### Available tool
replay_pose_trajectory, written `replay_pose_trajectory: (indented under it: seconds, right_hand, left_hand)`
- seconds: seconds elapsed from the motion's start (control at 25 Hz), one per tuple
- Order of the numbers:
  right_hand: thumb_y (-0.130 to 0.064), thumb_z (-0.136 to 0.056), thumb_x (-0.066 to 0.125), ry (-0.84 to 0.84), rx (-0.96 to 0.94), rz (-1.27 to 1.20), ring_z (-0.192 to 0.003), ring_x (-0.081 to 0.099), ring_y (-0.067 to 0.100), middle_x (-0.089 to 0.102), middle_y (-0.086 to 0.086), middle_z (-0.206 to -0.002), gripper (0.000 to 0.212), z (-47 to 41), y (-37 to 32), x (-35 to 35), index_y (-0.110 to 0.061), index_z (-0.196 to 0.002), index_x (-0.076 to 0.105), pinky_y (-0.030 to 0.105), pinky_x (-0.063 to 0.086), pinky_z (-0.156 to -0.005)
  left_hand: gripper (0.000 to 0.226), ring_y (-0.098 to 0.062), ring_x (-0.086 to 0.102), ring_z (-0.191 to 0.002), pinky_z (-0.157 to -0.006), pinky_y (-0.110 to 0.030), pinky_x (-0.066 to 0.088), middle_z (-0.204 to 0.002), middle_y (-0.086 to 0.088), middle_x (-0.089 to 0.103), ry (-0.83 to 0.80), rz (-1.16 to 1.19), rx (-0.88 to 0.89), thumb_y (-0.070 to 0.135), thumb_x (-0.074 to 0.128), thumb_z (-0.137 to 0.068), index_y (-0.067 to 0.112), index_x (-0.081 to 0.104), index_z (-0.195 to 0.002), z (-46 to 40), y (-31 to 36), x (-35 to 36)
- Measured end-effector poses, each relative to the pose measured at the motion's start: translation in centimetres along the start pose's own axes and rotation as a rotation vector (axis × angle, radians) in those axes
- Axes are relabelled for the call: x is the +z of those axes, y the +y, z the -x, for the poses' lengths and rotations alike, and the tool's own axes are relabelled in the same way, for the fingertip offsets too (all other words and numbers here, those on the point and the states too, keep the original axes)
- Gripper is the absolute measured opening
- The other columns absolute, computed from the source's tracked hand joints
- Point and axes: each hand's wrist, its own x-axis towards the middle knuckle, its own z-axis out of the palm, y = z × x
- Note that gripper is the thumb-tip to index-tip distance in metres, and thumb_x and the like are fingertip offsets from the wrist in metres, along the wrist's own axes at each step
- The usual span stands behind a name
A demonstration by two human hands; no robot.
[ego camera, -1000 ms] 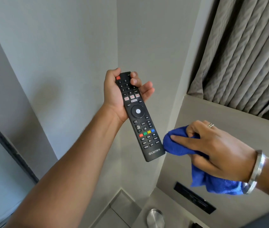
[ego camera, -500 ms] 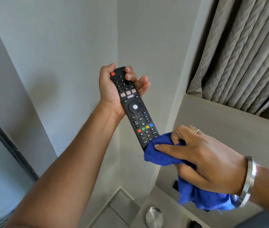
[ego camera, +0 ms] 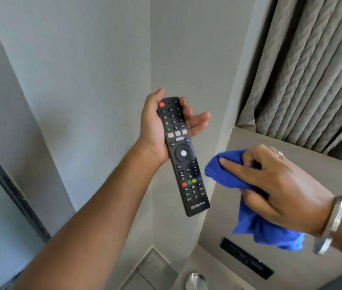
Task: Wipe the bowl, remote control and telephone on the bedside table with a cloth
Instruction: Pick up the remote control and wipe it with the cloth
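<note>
My left hand [ego camera: 155,130] holds a long black remote control [ego camera: 183,158] by its top end, buttons facing me, its lower end hanging free. My right hand [ego camera: 274,185] is bunched around a blue cloth [ego camera: 228,174], just right of the remote's middle. The cloth's front fold sits a small gap away from the remote's edge, and the rest of it hangs below my palm. A round metal bowl [ego camera: 195,281] shows partly at the bottom edge on the bedside table [ego camera: 214,266]. No telephone is clearly visible.
Grey walls meet in a corner behind the remote. A beige headboard panel [ego camera: 320,176] with a dark switch plate [ego camera: 247,258] is on the right. Pleated grey curtains [ego camera: 312,70] hang at the upper right. A dark frame edge [ego camera: 9,185] runs along the left.
Half a second ago the cloth covered the remote's lower end. Now it has come off to the right, level with the remote's middle, and the whole remote face is exposed.
</note>
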Motion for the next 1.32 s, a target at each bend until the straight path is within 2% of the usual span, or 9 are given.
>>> replay_pose_trajectory:
  seconds: [0.08, 0.24, 0.4, 0.56, 0.72, 0.92, 1.08, 1.2, 1.32]
  right_hand:
    - [-0.028, -0.081, 0.046, 0.105, -0.009, -0.065, -0.078, 0.044, 0.018, 0.041, 0.0, -0.091, 0.053, -2.0, -0.7, -1.2, -0.022, -0.132, 0.053, 0.032, 0.046, -0.073]
    - [-0.028, -0.083, 0.046, 0.193, -0.002, -0.115, -0.083, 0.046, 0.019, 0.043, 0.001, -0.092, 0.053, -4.9, -2.1, -2.2, -0.024, -0.135, 0.05, 0.033, 0.045, -0.078]
    - [-0.027, -0.082, 0.048, 0.233, 0.068, -0.099, -0.084, 0.049, 0.024, 0.043, 0.004, -0.096, 0.051, -6.5, -3.0, -1.4, -0.024, -0.133, 0.051, 0.041, 0.049, -0.076]
    - [-0.025, -0.078, 0.046, 0.133, -0.03, -0.074, -0.074, 0.043, 0.02, 0.04, 0.0, -0.088, 0.047, -4.6, -2.7, -0.3, -0.025, -0.123, 0.06, 0.04, 0.049, -0.066]
    - [-0.027, -0.077, 0.05, 0.205, -0.032, -0.121, -0.075, 0.046, 0.023, 0.043, 0.001, -0.089, 0.047, -4.3, -2.9, 0.3, -0.026, -0.123, 0.061, 0.041, 0.049, -0.061]
    - [-0.029, -0.083, 0.059, 0.269, -0.071, -0.15, -0.075, 0.047, 0.026, 0.043, 0.004, -0.086, 0.039, -5.3, -3.9, 0.3, -0.022, -0.121, 0.062, 0.042, 0.049, -0.063]
    - [-0.024, -0.08, 0.062, 0.33, -0.007, -0.173, -0.083, 0.055, 0.027, 0.047, 0.004, -0.086, 0.04, -5.2, -3.4, 0.2, -0.024, -0.12, 0.064, 0.044, 0.051, -0.064]
    - [-0.028, -0.082, 0.057, 0.394, 0.033, -0.11, -0.098, 0.061, 0.031, 0.051, 0.004, -0.088, 0.038, -5.0, -3.3, 0.2, -0.026, -0.118, 0.065, 0.044, 0.054, -0.065]
    - [-0.03, -0.083, 0.055, 0.4, 0.07, -0.036, -0.094, 0.062, 0.035, 0.054, 0.005, -0.089, 0.035, -4.9, -3.5, 0.1, -0.026, -0.116, 0.067, 0.045, 0.053, -0.062]
  left_hand:
    - [0.044, -0.037, 0.071, -0.095, -0.099, -0.045, 0.05, -0.079, -0.013, 0.074, -0.053, -0.01, 0.0, 0.053, 0.051, -0.081, 0.01, 0.062, -0.078, 0.2, -1.2, 1.2]
    - [0.047, -0.033, 0.068, -0.103, -0.097, -0.043, 0.052, -0.101, -0.017, 0.075, -0.146, -0.049, 0.013, 0.052, 0.05, -0.087, 0.008, 0.064, -0.086, 0.6, -2.3, 1.9]
    - [0.052, -0.028, 0.065, -0.089, -0.087, -0.04, 0.051, -0.091, -0.013, 0.07, -0.15, -0.091, 0.017, 0.055, 0.049, -0.091, 0.007, 0.066, -0.092, 1.0, -2.5, 2.1]
    - [0.054, -0.034, 0.071, -0.099, -0.086, -0.044, 0.057, -0.091, -0.014, 0.076, -0.087, -0.012, 0.015, 0.059, 0.049, -0.086, 0.009, 0.069, -0.086, 1.3, -2.2, 0.8]
    - [0.052, -0.035, 0.07, -0.1, -0.087, -0.045, 0.057, -0.088, -0.014, 0.076, -0.114, -0.042, -0.02, 0.06, 0.056, -0.084, 0.01, 0.071, -0.085, 1.2, -2.3, 0.6]
    - [0.056, -0.044, 0.044, -0.119, -0.115, -0.06, 0.027, -0.107, -0.021, 0.057, -0.094, -0.121, -0.064, 0.064, 0.059, -0.082, 0.009, 0.07, -0.09, 1.1, -3.1, 1.0]
    - [0.055, -0.032, 0.06, -0.095, -0.091, -0.042, 0.052, -0.095, -0.013, 0.063, -0.114, -0.175, -0.029, 0.064, 0.051, -0.087, 0.012, 0.069, -0.087, 1.7, -2.7, 1.6]
    - [0.051, -0.027, 0.058, -0.081, -0.078, -0.036, 0.051, -0.087, -0.012, 0.059, -0.114, -0.165, -0.038, 0.062, 0.052, -0.087, 0.012, 0.065, -0.086, 2.0, -2.6, 2.5]
    - [0.047, -0.028, 0.052, -0.078, -0.073, -0.037, 0.045, -0.084, -0.015, 0.05, -0.11, -0.113, -0.062, 0.059, 0.053, -0.085, 0.012, 0.059, -0.083, 2.1, -2.6, 3.0]
